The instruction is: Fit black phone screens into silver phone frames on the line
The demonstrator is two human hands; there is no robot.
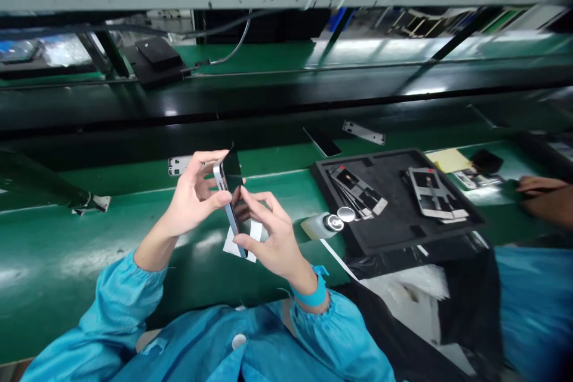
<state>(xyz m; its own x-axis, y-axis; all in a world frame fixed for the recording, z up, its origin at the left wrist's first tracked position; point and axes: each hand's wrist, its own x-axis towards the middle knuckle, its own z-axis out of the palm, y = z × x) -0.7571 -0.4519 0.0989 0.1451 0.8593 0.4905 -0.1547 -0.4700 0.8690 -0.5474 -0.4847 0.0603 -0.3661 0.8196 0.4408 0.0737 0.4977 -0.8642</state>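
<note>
Between my two hands a smartphone [233, 182] is held on edge, its dark glossy screen side turned to the right and its silver-blue frame facing me. My left hand [190, 194] grips the frame from the left, thumb along the side and fingers round the back. My right hand [273, 230] pinches the lower part, fingertips against the screen side and thumb at the bottom edge. Below the phone a white paper [256, 231] lies on the green bench. A silver phone plate [178, 165] is partly hidden behind my left hand.
Right of my hands stands a bottle [317, 227] with its round lid open. Beyond it, a black foam tray [389, 230] bears several phone parts. A dark panel [323, 142] and a metal plate [364, 132] lie behind. A co-worker's hand [544, 191] is at the right edge.
</note>
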